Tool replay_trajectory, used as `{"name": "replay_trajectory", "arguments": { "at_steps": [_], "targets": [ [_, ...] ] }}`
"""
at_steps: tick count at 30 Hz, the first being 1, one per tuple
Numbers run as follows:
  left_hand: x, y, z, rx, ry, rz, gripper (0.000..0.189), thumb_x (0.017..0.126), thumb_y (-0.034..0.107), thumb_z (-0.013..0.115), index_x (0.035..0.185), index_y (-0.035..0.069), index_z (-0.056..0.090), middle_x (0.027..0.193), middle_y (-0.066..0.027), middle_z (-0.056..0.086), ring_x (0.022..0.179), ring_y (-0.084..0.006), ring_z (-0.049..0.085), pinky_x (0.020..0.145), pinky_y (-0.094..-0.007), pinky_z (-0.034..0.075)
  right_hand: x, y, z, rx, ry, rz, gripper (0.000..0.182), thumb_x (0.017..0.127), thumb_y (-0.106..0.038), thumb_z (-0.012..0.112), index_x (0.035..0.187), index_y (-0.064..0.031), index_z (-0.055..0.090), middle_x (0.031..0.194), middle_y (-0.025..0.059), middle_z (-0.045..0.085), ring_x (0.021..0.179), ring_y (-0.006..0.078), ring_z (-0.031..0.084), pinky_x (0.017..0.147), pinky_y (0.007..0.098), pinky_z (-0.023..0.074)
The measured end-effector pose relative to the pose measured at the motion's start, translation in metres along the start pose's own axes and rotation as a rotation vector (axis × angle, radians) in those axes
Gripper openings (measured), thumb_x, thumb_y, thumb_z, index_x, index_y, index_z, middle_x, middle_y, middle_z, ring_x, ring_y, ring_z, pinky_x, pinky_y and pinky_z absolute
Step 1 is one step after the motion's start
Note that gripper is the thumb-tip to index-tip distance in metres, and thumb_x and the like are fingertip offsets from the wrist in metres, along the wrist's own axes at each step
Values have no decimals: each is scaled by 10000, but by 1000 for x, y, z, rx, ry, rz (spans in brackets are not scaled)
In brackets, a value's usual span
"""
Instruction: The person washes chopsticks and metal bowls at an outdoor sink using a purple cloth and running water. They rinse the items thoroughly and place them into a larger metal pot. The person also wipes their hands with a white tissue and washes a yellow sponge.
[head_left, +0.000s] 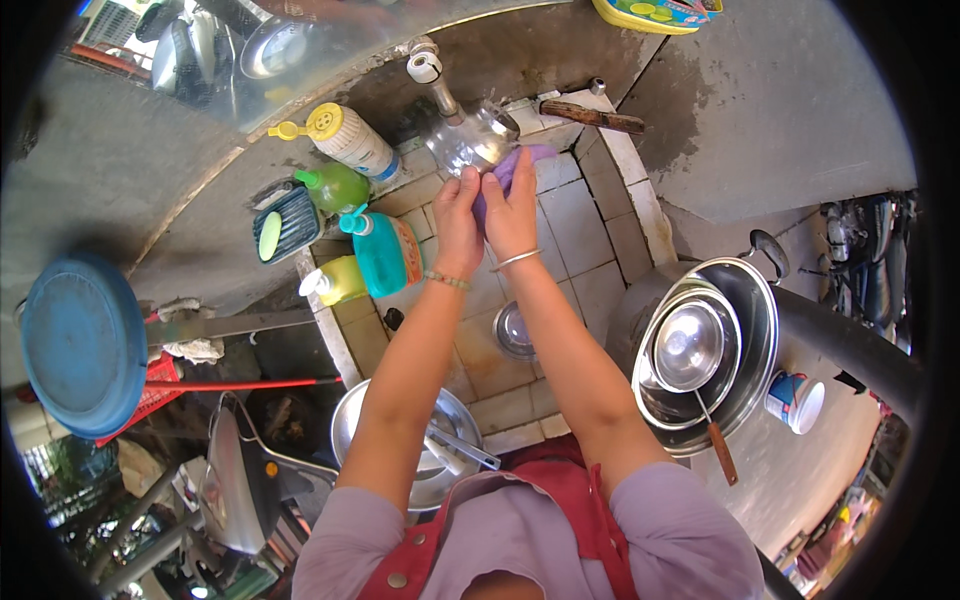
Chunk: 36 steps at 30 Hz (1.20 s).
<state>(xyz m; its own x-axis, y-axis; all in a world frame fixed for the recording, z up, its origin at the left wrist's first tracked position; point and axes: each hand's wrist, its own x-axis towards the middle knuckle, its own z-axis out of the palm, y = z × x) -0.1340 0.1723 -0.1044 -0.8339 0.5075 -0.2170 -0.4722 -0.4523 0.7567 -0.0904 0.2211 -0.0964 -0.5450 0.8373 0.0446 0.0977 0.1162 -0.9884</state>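
Observation:
Under the tap (447, 101), a shiny steel bowl-like vessel (466, 146) is tilted in the running water. My left hand (459, 221) grips its near edge, thumb up; the rest of its grip is hidden. My right hand (512, 214) is pressed close beside the left and holds a purple cloth (508, 169) against the vessel. Part of the cloth hangs out past the right fingertips. Below my hands lies the white-tiled basin (592, 225), with a small round steel or glass item (514, 330) on its floor, partly covered by my right forearm.
Left on the ledge stand a teal pump bottle (382, 255), a yellow bottle (345, 279), a green bottle (337, 187), a yellow-capped container (352, 139) and a soap dish (289, 225). Nested steel bowls (761, 330) with a ladle sit right. A steel pan (352, 416) is near my waist.

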Motion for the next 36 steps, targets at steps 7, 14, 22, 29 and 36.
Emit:
{"name": "replay_trajectory", "arguments": {
  "at_steps": [7, 14, 22, 29, 36],
  "targets": [
    [5, 33, 12, 41, -100, -132, 187, 919, 157, 519, 934, -10, 600, 894, -85, 619, 783, -152, 591, 701, -274, 488, -10, -11, -14, -161, -155, -297, 428, 914, -141, 444, 1333, -57, 422, 1401, 198, 357, 1344, 392, 227, 1079, 401, 237],
    [12, 24, 5, -304, 47, -107, 205, 948, 169, 461, 1065, 10, 516, 1055, -124, 590, 931, -241, 592, 847, -408, 469, 28, 27, -33, 236, 37, 233, 381, 922, -152, 474, 1267, 9, 477, 1183, 174, 567, 1057, 237, 541, 925, 316, 395],
    [39, 18, 12, 766, 129, 330, 414, 967, 346, 396, 797, 17, 580, 646, -129, 584, 585, -273, 564, 550, -381, 421, -8, -27, -49, 34, 6, -180, 366, 932, -209, 475, 1247, -24, 500, 1260, 151, 505, 1138, 259, 493, 972, 328, 368],
    [37, 43, -1, 842, 39, 298, 536, 902, 446, 512, 579, 28, 600, 537, -81, 570, 498, -195, 521, 491, -346, 372, 67, -22, -17, -185, -244, -279, 277, 910, -223, 462, 1073, -44, 599, 1116, 141, 584, 994, 286, 539, 904, 368, 405],
    [25, 27, 15, -206, 464, 295, 400, 883, 368, 606, 710, 9, 634, 701, -4, 609, 561, -103, 507, 510, -252, 408, 48, 35, -31, 1026, -498, 668, 602, 916, -517, 374, 1231, -11, 463, 1201, 147, 549, 1038, 283, 569, 913, 409, 458]
  ]
}}
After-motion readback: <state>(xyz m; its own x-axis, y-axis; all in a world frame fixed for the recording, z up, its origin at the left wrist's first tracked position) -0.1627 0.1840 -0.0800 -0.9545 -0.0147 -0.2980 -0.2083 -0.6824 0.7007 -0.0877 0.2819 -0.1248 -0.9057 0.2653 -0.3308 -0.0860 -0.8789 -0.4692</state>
